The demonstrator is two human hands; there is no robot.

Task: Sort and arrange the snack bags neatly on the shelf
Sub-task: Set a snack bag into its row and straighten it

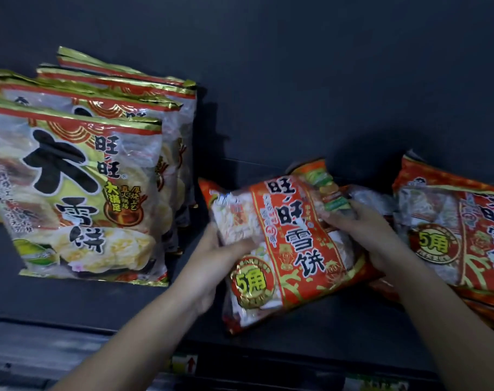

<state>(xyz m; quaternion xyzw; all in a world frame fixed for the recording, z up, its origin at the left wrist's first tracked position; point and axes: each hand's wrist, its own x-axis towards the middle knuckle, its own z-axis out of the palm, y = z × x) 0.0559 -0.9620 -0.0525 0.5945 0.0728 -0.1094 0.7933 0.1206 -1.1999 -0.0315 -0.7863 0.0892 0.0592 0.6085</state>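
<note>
Fingers of both hands curled round one crinkly red bag, left hand at its left edge, right hand at its right, over the middle of the dark flat shelf. At least four glossy green-gold bags stood at the left; more red bags lay stacked right.

Red snack bag, tilted over the dark shelf, gripped between left hand and right hand. Green-and-gold bags stand left of the fingers; more red bags lie just right.
</note>
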